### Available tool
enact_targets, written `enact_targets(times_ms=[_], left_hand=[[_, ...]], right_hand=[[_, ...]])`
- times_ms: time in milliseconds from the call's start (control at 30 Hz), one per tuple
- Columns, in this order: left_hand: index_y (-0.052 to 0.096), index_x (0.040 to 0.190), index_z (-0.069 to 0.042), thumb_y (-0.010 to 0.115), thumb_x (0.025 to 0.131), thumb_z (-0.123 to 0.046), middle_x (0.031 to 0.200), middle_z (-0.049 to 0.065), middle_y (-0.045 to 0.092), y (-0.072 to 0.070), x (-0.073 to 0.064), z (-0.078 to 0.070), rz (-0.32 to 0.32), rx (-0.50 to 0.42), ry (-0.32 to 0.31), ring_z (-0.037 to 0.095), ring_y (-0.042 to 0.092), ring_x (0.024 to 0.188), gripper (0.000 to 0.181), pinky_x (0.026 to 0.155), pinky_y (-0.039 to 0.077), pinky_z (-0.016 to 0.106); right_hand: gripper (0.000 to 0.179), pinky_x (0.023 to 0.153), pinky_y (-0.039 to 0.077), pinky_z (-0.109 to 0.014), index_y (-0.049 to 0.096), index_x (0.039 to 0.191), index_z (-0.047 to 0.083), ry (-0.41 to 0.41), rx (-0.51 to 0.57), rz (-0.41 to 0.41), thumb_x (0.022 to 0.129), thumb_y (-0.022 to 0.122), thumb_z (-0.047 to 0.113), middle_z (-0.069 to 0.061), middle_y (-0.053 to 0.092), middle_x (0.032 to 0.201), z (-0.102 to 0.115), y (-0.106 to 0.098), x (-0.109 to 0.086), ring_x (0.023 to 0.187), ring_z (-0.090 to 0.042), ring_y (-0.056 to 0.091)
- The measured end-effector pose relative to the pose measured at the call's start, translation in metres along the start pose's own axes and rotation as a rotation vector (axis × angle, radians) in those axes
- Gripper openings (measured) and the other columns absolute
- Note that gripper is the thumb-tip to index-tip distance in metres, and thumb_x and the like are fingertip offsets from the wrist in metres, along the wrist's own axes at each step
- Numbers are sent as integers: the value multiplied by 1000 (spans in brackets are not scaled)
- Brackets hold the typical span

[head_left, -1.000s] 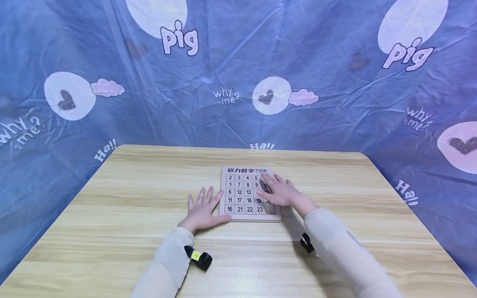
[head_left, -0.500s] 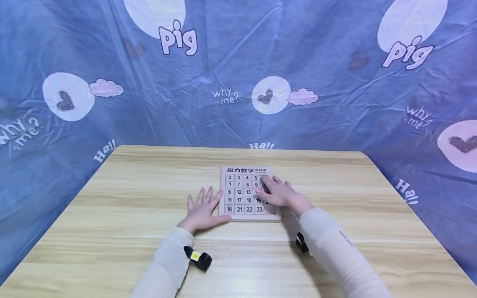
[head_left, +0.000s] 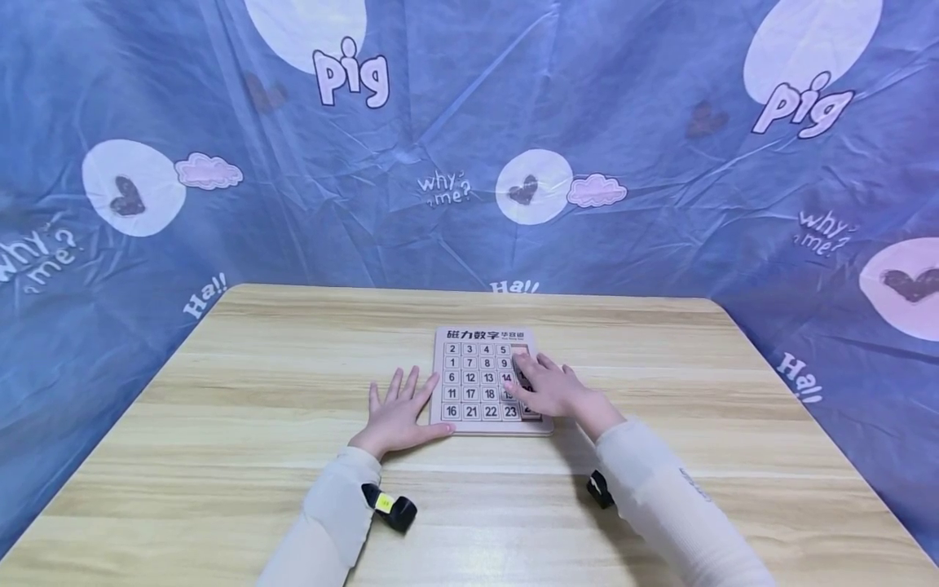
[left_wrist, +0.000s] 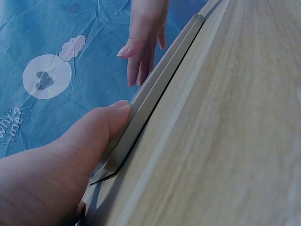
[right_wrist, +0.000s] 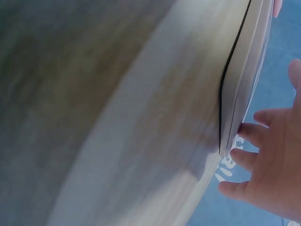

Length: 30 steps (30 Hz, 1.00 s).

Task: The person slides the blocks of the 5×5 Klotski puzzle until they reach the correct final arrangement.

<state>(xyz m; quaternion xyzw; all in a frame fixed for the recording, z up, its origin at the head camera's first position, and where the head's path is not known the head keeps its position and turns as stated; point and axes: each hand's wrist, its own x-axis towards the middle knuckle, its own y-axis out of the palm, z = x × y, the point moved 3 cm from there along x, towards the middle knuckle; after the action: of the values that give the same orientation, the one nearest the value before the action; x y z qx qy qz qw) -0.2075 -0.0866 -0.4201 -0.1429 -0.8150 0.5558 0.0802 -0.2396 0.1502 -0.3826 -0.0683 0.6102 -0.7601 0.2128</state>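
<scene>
A number slide puzzle lies flat on the table, its frame printed with Chinese characters above a grid of numbered tiles. The person's left hand is spread at its left side; in the left wrist view the thumb rests against the puzzle's near edge. Over the right-hand column reaches the right hand, fingers extended, fingertips on or just above the upper tiles. It covers part of that column. A vacant cell shows at the top right, and the bottom right tile is partly visible below the hand.
The wood-grain table extends on all sides of the puzzle. A blue printed cloth hangs behind and beside it. Both sleeved forearms carry black straps, such as the left strap.
The right-hand column of tiles has slid toward the person, so the vacant cell has shifted from bottom right to top right. The right hand has moved slightly; the left hand stays put.
</scene>
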Motion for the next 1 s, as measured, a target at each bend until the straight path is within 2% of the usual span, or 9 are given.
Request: enact_targets(times_ms=[433,633,800,1000], left_hand=[[18,139,-24,43,66,-74,142,11,7,-1,0,0,2,-1,2,31,-3,127,91,92,-12,57],[20,138,-23,42,66,-74,142,12,8,-2,-1,-1,1,-2,9,32,-3,127,91,92,-11,58],[20,138,-24,42,66,-74,142,12,9,-2,-1,-1,-5,-2,10,32,-3,127,91,92,-11,58],[18,138,-25,40,66,-75,142,11,8,0,0,0,-5,7,7,31,-3,127,91,92,-11,58]], right_hand=[[67,93,8,-61,20,137,7,-7,-18,10,88,29,52,-12,22,139,3,0,-6,125,-36,13],[66,93,9,-61,19,138,8,-22,-4,-12,89,29,51,-11,24,139,6,-2,-6,125,-37,14],[64,94,9,-60,20,138,10,-64,10,-43,89,31,50,-9,22,139,22,-5,3,125,-36,13],[66,95,8,-57,17,139,14,-103,-47,-26,88,26,54,-5,20,140,50,0,25,126,-34,11]])
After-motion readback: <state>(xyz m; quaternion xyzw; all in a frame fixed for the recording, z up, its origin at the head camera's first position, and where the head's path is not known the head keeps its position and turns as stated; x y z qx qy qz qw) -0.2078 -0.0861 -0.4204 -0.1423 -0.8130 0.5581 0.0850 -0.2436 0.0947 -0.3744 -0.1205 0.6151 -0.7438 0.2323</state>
